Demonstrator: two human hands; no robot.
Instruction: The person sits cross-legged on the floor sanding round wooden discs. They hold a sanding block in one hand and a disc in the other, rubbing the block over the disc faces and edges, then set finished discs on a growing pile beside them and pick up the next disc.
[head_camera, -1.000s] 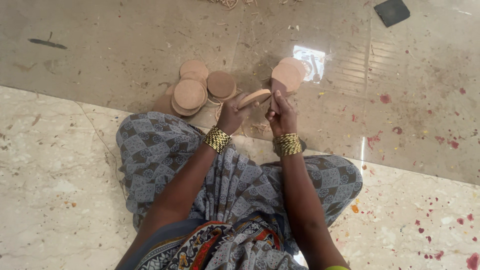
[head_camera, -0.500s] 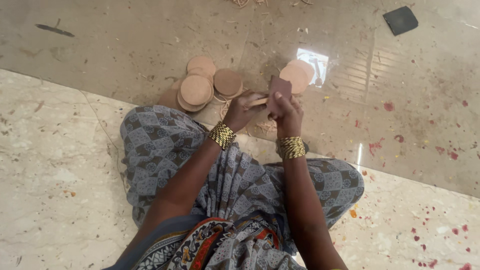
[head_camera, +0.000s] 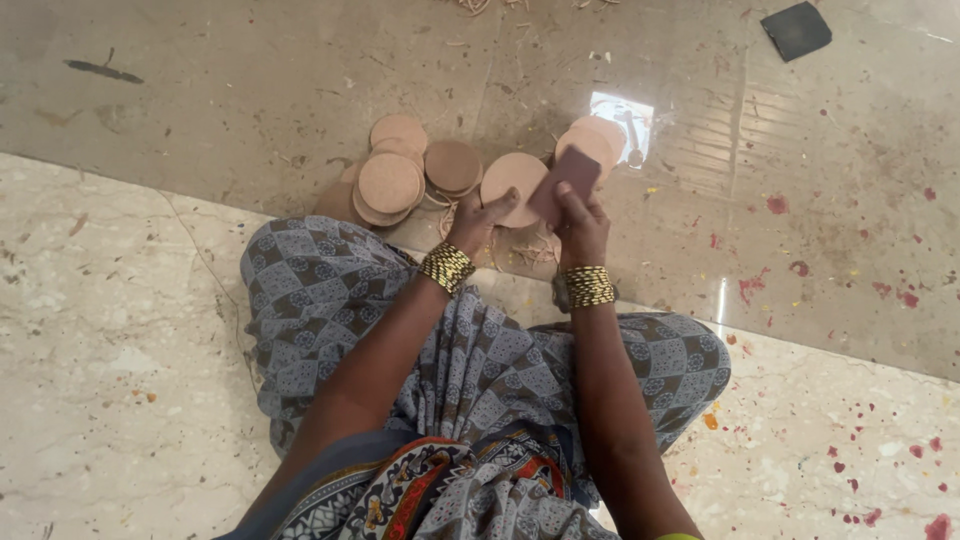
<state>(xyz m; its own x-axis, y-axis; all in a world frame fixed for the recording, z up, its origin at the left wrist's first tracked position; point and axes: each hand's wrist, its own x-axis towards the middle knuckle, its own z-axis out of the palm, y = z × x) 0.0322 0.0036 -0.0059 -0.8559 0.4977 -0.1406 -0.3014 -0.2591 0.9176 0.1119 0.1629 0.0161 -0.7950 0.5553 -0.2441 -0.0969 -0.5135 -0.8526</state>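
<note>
Wooden round disc (head_camera: 512, 180) sits in the left hand (head_camera: 476, 222), fingers curled around its near edge, thumb up against the face. Right hand (head_camera: 582, 228) is closed on a dark reddish-brown rectangular pad (head_camera: 565, 182), pinched between thumb and fingers, and the pad overlaps the disc's right edge. Both wrists wear gold bangles (head_camera: 447, 266). Pile of similar discs (head_camera: 400, 175) lies on the floor just left of the held disc; two more discs (head_camera: 592, 140) lie just right of it. Black square piece (head_camera: 797, 29) lies well away, up and right of the held disc.
</note>
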